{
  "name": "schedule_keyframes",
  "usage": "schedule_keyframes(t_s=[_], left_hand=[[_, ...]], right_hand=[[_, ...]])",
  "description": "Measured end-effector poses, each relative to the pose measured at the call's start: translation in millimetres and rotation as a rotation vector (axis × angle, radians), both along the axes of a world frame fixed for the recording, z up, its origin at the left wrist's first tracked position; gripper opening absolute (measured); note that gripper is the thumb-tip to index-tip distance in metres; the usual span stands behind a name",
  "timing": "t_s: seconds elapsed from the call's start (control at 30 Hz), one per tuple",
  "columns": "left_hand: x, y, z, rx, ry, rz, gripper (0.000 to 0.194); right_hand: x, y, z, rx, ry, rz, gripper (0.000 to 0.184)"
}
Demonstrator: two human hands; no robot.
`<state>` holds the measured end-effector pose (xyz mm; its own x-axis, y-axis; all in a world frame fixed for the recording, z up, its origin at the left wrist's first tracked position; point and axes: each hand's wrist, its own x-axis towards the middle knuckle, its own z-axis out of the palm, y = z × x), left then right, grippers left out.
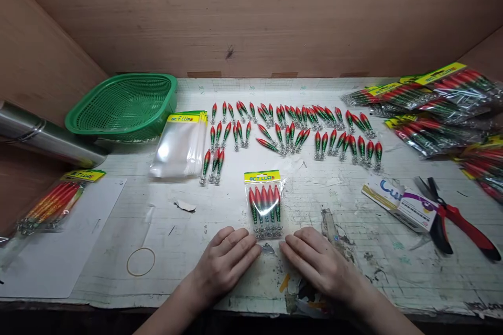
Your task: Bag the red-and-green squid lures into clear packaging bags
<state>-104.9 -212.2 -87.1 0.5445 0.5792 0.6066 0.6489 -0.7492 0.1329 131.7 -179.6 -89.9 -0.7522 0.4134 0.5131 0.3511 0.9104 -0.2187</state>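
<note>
A clear packet of red-and-green squid lures (265, 207) with a yellow BCT LURE header lies flat in front of me, its hooks toward me. My left hand (228, 259) rests on the table by the packet's lower left corner, fingers side by side and slightly bent. Mirroring it at the lower right corner, my right hand (316, 259) lies with its fingers extended inward. Both thumbs are hidden, and neither hand visibly grips anything. Beyond the packet, loose squid lures (278, 133) spread in uneven rows. A stack of header bags (178, 149) sits left of them.
A green basket (121, 107) and a metal cylinder (51, 136) stand at left, near a packet of orange lures (55, 201) on white paper. A rubber band (140, 261) lies front left. At right are a small box (401, 204), red-handled pliers (458, 220) and piled lure packets (436, 104).
</note>
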Motion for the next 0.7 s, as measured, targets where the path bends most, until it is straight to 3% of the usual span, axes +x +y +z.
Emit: schedule_keyframes(t_s=[0.2, 0.33, 0.47, 0.57, 0.7], left_hand=[[-8.0, 6.4, -2.4, -0.009, 0.101, -0.148, 0.012], [-8.4, 5.7, -6.5, -0.053, 0.083, -0.153, 0.017], [-0.7, 1.8, -8.4, -0.229, -0.101, -0.008, 0.018], [7.7, -4.1, -7.6, -0.418, -0.240, 0.141, 0.019], [19.8, -14.0, -8.9, -0.505, -0.331, 0.325, 0.017]], right_hand=[[3.2, 1.0, -7.0, -0.018, -0.003, 0.078, 0.025], [8.0, 0.1, -7.7, -0.073, -0.005, 0.090, 0.026], [5.9, -1.8, -9.4, -0.248, 0.098, 0.013, 0.019], [-0.4, -4.5, -9.0, -0.456, 0.202, -0.137, 0.016], [-12.6, -11.0, -10.3, -0.595, 0.256, -0.376, 0.014]])
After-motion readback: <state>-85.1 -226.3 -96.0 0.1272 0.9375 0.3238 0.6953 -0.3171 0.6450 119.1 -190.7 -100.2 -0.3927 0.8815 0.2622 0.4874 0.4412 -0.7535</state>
